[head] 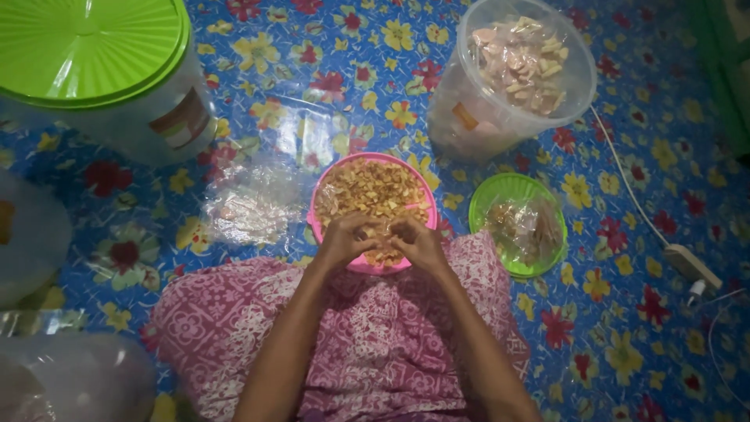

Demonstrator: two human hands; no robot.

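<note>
A pink bowl (325,184) full of small tan snack pieces sits on the flowered mat just beyond my knees. My left hand (344,238) and my right hand (418,241) meet over the bowl's near rim, fingers curled together around some of the pieces. What exactly lies between the fingers is hidden. Pink patterned cloth (375,344) covers my lap below both forearms.
A green lid (517,227) with a filled clear bag lies right of the bowl. A clear tub (519,70) of pale chips stands at the back right, a green-lidded container (101,70) at the back left. Clear plastic bags (250,203) lie left. A white cable and plug (687,266) run along the right.
</note>
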